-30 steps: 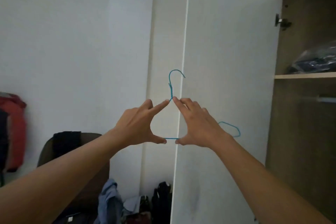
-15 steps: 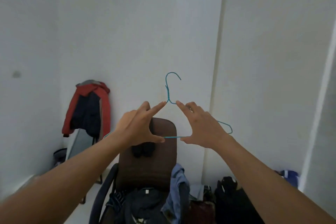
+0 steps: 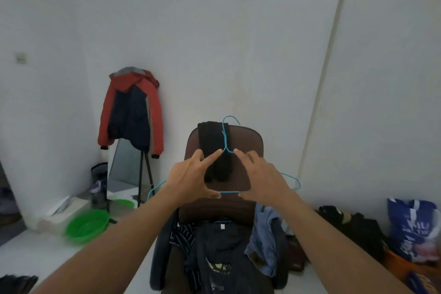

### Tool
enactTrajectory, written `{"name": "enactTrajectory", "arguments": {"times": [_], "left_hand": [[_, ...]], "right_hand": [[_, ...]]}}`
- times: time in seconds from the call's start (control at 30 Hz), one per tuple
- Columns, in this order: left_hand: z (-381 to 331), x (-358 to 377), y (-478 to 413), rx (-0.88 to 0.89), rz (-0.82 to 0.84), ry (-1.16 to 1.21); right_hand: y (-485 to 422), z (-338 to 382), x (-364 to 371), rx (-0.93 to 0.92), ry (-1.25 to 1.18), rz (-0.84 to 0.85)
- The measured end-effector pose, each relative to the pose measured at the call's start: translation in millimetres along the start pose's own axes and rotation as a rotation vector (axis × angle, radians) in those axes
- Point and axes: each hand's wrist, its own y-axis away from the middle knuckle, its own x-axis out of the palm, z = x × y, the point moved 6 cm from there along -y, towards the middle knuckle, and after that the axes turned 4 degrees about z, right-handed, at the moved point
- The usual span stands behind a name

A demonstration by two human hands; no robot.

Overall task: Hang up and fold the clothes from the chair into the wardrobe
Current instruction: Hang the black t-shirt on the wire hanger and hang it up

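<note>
Left hand [image 3: 191, 179] and right hand [image 3: 262, 176] each pinch the hanger [image 3: 229, 191], level before the chair [image 3: 253, 150] back; clothes [image 3: 219, 253] lie on its seat, below both.

The bare left forearm [image 3: 133, 227] and right forearm [image 3: 334, 229] are stretched forward, converging. A thin blue wire hanger [image 3: 224, 136] is held between the left hand [image 3: 188, 179] and the right hand [image 3: 262, 176]. Each index finger is laid along a sloping shoulder, and each thumb is set against the bottom bar.
</note>
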Motion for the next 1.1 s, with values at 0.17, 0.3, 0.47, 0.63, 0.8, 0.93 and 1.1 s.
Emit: {"name": "enactTrajectory", "arguments": {"times": [0.17,0.3,0.47,0.63,0.8,0.93,1.1], "left_hand": [[33,35,-47,-0.035,0.003,0.042],[57,51,-97,-0.075,-0.028,0.04],[84,71,-181,-0.125,-0.053,0.035],[103,105,-293,-0.137,-0.039,0.031],[119,158,-377,-0.149,-0.023,0.03],[140,191,-422,-0.134,-0.02,-0.01],[163,217,-464,-0.128,-0.168,-0.132]], "right_hand": [[-57,-6,28,-0.002,0.011,0.013],[-115,-25,44,-0.026,-0.007,-0.006],[-203,-61,63,-0.058,-0.007,-0.023],[-295,-122,96,-0.044,-0.044,-0.013],[-368,-169,145,-0.046,-0.075,0.039],[-412,-182,183,-0.054,-0.107,0.081],[-461,-201,208,0.059,-0.114,0.042]]}}
